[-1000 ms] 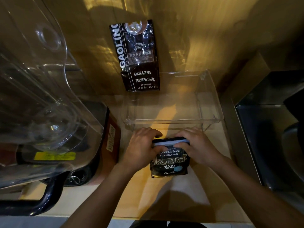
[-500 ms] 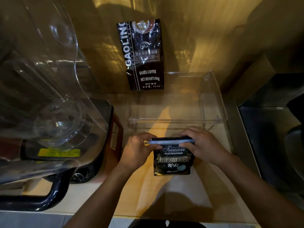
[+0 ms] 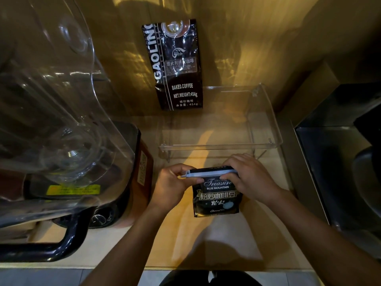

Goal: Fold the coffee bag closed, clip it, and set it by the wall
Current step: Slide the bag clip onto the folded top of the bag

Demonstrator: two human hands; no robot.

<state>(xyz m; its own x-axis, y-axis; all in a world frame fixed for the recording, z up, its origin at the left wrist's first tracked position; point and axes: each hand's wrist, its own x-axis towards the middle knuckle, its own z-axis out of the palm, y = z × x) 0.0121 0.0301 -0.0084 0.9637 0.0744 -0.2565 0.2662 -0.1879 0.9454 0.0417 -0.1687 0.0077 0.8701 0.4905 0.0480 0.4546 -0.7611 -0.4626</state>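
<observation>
On the counter: clipping the coffee bag (image 3: 217, 195).
Left hand (image 3: 173, 185) and right hand (image 3: 250, 176) pinch the clip (image 3: 208, 174) across the folded top; next, probably, snap it, then stand the bag by the wall (image 3: 237, 48).

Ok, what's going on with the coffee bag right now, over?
Both hands, left and right, pressing the clip across the folded bag. Bag on counter, not yet by wall. Clear tray stands between.

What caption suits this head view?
Both hands press a clip across a folded coffee bag on the counter.
</observation>
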